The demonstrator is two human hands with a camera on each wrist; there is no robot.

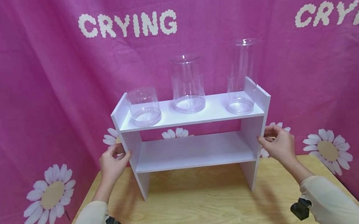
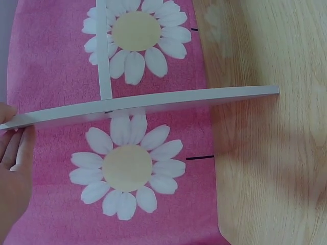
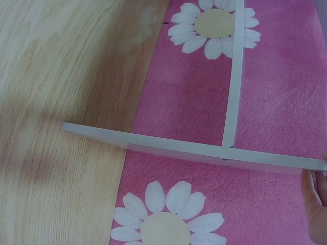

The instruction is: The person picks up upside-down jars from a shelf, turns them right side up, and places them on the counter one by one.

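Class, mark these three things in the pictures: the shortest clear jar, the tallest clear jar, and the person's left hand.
shortest clear jar (image 1: 144, 106), head view, middle of its wall.
tallest clear jar (image 1: 241, 78), head view, middle of its wall.
left hand (image 1: 112, 165), head view, back of the hand.

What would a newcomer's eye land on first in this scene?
Probably the white two-tier shelf unit standing at the far edge of the light wooden table, gripped at its side panels by the left hand and the right hand. Next, the three clear plastic cylinders on its top shelf, rising in height from the short one through the middle one to the tall one. Behind everything hangs a pink daisy-printed cloth lettered CRYING.
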